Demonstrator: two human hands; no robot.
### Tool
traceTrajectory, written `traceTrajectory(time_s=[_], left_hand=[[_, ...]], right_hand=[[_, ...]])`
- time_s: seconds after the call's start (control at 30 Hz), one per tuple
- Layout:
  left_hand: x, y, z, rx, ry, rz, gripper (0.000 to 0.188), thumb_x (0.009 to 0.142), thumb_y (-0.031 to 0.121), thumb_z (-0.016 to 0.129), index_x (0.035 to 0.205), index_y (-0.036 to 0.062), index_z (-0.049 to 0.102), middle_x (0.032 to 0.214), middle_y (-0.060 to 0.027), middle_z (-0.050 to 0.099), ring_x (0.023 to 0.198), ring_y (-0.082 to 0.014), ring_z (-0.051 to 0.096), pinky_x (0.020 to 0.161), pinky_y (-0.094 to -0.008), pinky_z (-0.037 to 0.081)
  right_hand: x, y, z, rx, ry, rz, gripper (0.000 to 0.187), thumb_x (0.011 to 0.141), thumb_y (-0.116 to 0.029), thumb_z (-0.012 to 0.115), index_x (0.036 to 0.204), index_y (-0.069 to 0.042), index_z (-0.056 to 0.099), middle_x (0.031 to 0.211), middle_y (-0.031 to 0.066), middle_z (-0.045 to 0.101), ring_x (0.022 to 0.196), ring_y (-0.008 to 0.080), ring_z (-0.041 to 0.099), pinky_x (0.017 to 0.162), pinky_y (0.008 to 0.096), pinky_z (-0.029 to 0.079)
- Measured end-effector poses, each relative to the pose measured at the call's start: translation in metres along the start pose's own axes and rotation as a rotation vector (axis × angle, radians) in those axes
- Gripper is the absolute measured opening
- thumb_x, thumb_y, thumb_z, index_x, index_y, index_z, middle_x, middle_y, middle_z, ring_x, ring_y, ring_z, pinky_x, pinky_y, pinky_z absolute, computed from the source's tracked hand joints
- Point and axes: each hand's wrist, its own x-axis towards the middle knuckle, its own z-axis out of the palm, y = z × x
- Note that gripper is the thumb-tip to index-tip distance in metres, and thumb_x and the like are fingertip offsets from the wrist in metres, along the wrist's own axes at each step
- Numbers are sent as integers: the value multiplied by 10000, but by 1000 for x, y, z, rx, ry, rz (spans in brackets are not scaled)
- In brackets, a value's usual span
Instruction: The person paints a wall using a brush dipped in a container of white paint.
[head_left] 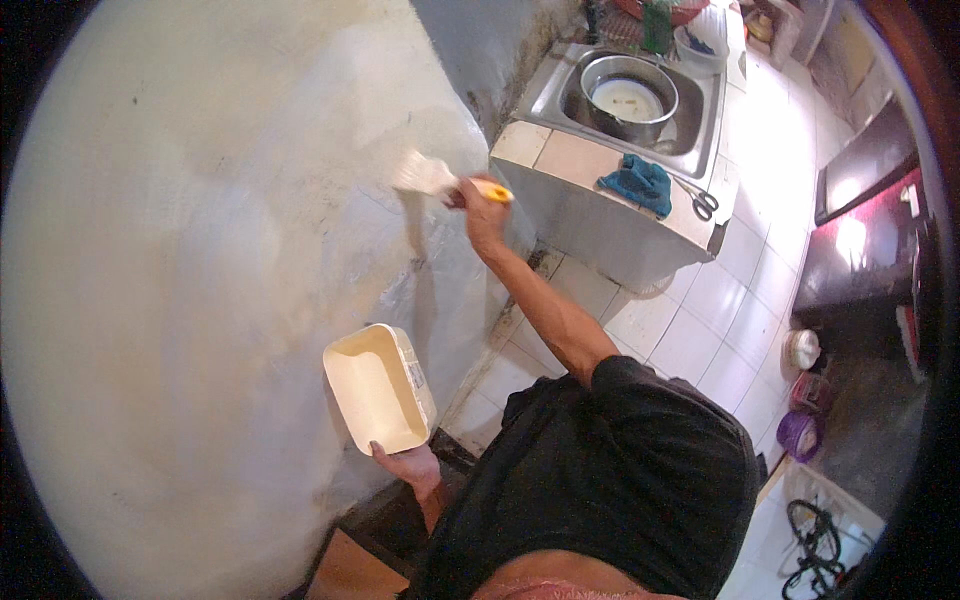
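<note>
My right hand is closed around the handle of a wide paintbrush with pale, paint-coated bristles and a yellow-tipped handle. The bristles are at the large whitish wall; I cannot tell whether they press on it. Lower down, my left hand grips the near end of a cream rectangular plastic tub, its thumb over the rim. The tub is tilted, its mouth facing up, and its inside looks pale cream. Patchy, uneven coating shows on the wall around the brush.
Beyond my right arm, a tiled counter holds a steel sink with a metal pot, a teal cloth and scissors. A brown box-like piece stands by the wall. Dark cables lie at lower right.
</note>
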Motion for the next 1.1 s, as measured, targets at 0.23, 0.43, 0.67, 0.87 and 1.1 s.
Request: traceTrajectory(time_s=[0.23,0.43,0.67,0.87,1.1], left_hand=[[8,-9,-17,-164,75,-67,635,913,474,449,1389,65,356,1397,-122,410,1283,-301,397,1072,-444,303],[6,-15,-19,-151,53,-144,585,929,433,485,1379,78,368,1371,-101,443,1257,-279,428,1046,-458,341],[8,-47,-36,-132,54,-182,475,923,349,527,1279,38,477,1170,-71,584,1046,-202,593,842,-377,486],[4,-31,-9,-18,-85,-185,553,893,348,533,1329,30,409,1161,-100,572,1028,-184,610,773,-333,560],[1,-41,-6,-7,-58,-198,548,891,316,519,1337,25,392,1191,-100,549,1021,-180,606,764,-319,557]], right_hand=[[-15,80,-125,-989,361,220,305,797,-236,689,867,44,589,736,108,634,646,192,625,568,333,518],[-24,-3,-92,-506,104,128,290,820,-190,694,933,54,584,796,107,632,620,195,607,574,324,499],[-105,-154,33,-405,-449,-16,144,885,-114,622,924,25,632,711,93,643,554,154,602,515,262,482],[-155,-146,54,-709,-941,93,140,834,-109,683,883,17,648,717,65,653,604,157,632,543,290,509],[-167,-107,60,-1152,-1335,-234,215,797,-220,713,881,-38,634,685,160,629,582,308,637,527,368,503]])
